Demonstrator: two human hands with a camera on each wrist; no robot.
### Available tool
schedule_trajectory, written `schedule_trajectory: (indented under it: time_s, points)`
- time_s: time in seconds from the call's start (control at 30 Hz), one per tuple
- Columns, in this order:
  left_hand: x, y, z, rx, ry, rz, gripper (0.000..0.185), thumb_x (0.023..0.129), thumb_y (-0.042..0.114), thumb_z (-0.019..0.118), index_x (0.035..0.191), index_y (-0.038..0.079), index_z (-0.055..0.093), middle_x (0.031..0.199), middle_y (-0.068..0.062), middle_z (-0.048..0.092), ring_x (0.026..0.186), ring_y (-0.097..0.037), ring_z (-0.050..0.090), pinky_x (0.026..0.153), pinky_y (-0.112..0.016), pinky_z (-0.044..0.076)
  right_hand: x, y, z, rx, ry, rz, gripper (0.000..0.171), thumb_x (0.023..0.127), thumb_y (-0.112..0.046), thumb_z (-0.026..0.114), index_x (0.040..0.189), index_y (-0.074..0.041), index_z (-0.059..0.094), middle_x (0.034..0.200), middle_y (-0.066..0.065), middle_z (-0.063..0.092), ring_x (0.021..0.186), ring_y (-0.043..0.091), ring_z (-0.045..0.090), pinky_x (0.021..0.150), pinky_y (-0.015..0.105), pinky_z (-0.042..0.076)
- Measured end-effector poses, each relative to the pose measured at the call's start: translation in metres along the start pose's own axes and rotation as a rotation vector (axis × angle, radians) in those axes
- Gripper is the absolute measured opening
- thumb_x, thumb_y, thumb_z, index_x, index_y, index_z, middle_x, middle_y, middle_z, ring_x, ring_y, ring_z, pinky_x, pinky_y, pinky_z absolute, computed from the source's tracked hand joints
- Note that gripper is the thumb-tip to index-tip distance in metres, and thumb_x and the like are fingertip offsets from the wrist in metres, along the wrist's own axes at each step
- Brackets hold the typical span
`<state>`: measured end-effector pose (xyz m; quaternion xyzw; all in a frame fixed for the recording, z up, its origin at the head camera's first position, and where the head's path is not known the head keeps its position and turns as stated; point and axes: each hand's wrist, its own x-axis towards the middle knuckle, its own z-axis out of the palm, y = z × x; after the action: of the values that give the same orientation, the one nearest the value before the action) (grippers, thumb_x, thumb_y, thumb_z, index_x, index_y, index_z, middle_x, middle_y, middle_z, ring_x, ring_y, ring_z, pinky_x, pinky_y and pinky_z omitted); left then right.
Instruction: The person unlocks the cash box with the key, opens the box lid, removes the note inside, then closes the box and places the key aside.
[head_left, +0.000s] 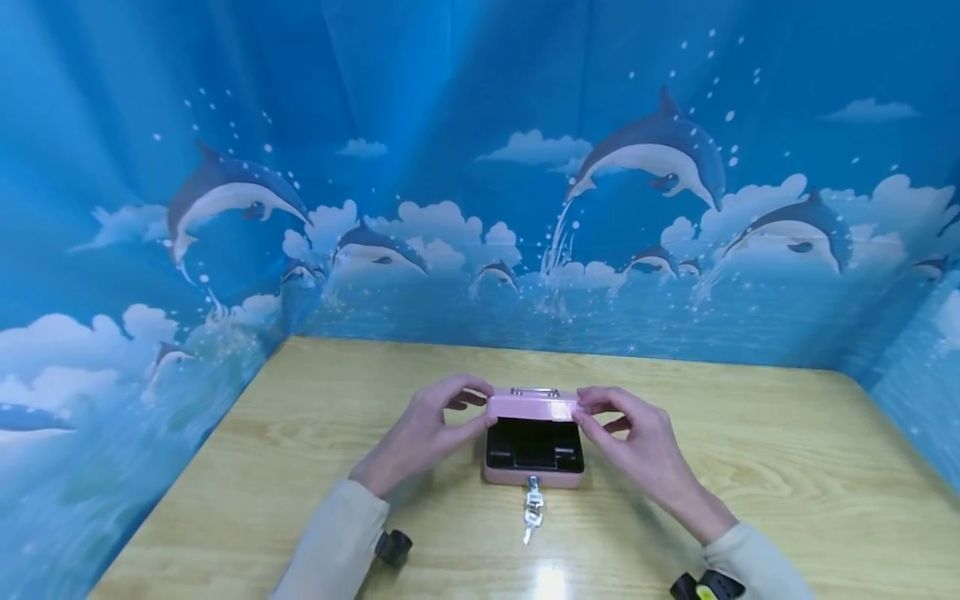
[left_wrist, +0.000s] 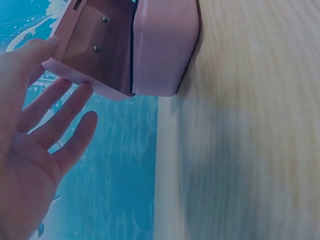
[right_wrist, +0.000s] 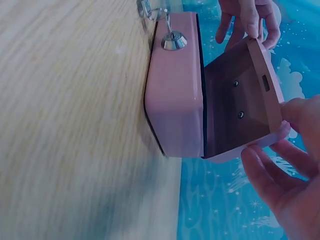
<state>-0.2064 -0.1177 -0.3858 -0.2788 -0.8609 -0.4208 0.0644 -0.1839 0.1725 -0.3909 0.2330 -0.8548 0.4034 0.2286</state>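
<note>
A small pink metal cash box [head_left: 534, 479] stands on the table with its lid [head_left: 531, 407] raised, showing a black inner tray [head_left: 535, 442]. My left hand [head_left: 431, 423] pinches the lid's left corner between thumb and fingers, also seen in the left wrist view. At the opposite corner, my right hand [head_left: 637, 433] grips the lid the same way; its thumb lies on the front edge in the right wrist view. A key sits in the front lock [right_wrist: 174, 41], and more keys [head_left: 533, 518] dangle from it onto the tabletop. A folding metal handle [head_left: 535, 391] tops the lid.
The box stands on a light wood-grain table [head_left: 315, 442]. A blue curtain [head_left: 450, 167] printed with dolphins and clouds surrounds the table at the back and both sides. Each wrist wears a black strap device [head_left: 393, 548].
</note>
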Motion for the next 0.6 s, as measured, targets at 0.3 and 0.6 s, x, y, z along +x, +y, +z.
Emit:
schedule_trajectory:
  time_s: [0.3, 0.6]
  points:
    - [0.014, 0.001, -0.004, -0.051, 0.012, 0.056, 0.026, 0.097, 0.016, 0.070, 0.123, 0.016, 0.067, 0.124, -0.001, 0.071, 0.110, -0.017, 0.072, 0.097, -0.038, 0.061, 0.012, 0.004, -0.002, -0.053, 0.054, -0.026, 0.020, 0.089, -0.003, 0.077, 0.108, -0.008, 0.076, 0.104, 0.010, 0.079, 0.081, 0.021, 0.076, 0.060, 0.021, 0.061]
    - [0.026, -0.002, -0.003, -0.071, 0.065, -0.021, 0.027, 0.101, 0.021, 0.065, 0.127, 0.015, 0.066, 0.125, -0.003, 0.070, 0.109, -0.017, 0.070, 0.093, -0.032, 0.062, 0.024, 0.008, 0.001, -0.018, 0.026, 0.110, 0.022, 0.097, -0.018, 0.072, 0.117, -0.011, 0.075, 0.114, 0.010, 0.078, 0.090, 0.024, 0.076, 0.065, 0.022, 0.061]
